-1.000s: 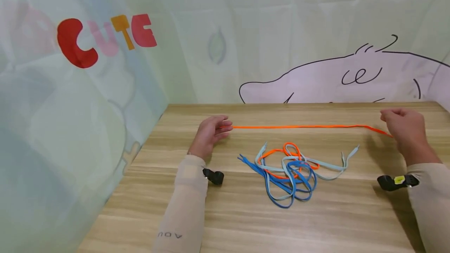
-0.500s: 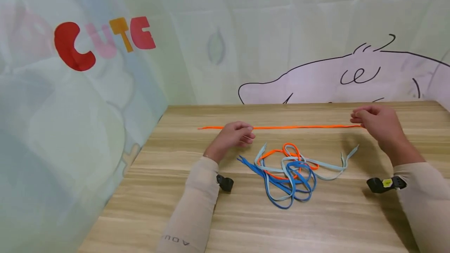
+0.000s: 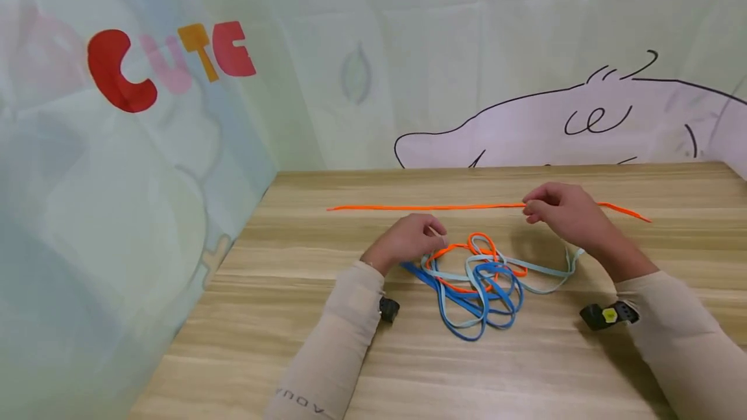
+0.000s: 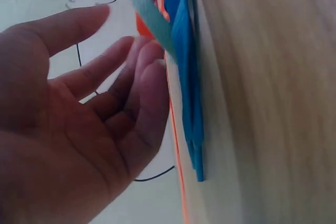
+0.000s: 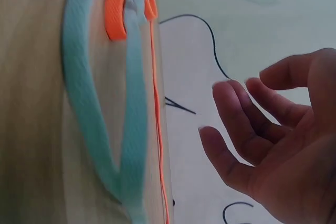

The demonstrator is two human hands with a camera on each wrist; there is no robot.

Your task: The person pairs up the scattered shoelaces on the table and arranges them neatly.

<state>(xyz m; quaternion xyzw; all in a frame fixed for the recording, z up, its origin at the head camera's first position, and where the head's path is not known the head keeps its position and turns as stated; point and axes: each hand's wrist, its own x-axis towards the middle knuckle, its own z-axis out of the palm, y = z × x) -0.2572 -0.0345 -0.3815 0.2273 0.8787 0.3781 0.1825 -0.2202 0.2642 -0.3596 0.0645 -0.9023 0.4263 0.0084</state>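
A straight orange shoelace [image 3: 420, 207] lies across the far part of the table. Nearer the front is a tangled heap of a blue shoelace [image 3: 490, 274], a light blue shoelace [image 3: 543, 269] and another orange shoelace [image 3: 449, 249]. My left hand [image 3: 410, 238] is at the heap's upper left edge, fingers loosely bent and holding nothing; in the left wrist view the blue lace's tips [image 4: 197, 156] hang beside the fingers. My right hand [image 3: 566, 212] hovers above and right of the heap, hiding part of the straight lace. Its fingers [image 5: 231, 114] are relaxed with nothing between them.
The wood-grain table [image 3: 233, 342] ends at a printed cloth backdrop [image 3: 327, 83] behind and on the left. Black wrist cameras sit on both sleeves, the right one [image 3: 607, 315] close above the tabletop.
Both hands have left the straight orange shoelace's ends and moved inward toward the heap, the left rightward and nearer, the right leftward. The straight lace stays stretched out; its ends are now uncovered.
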